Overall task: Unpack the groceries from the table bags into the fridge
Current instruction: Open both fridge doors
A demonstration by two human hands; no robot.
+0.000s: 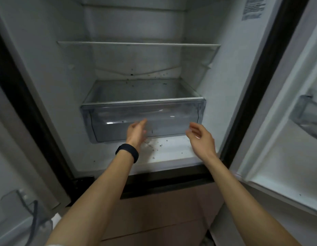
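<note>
Head view: my left grip (pixel 136 132) and right grip (pixel 201 137) hang spread before the clear crisper drawer (pixel 154 112) in the fridge (pixel 47 68); wall sticker (pixel 252 8) print unreadable.

Sticker (pixel 254 8) print too small to read, left hand (pixel 136 132) fingers blurred by motion (contact with the drawer (pixel 143 110) front unclear), right door bin (pixel 308 112) cut off by the edge, dark specks (pixel 151 145) unidentifiable
</note>
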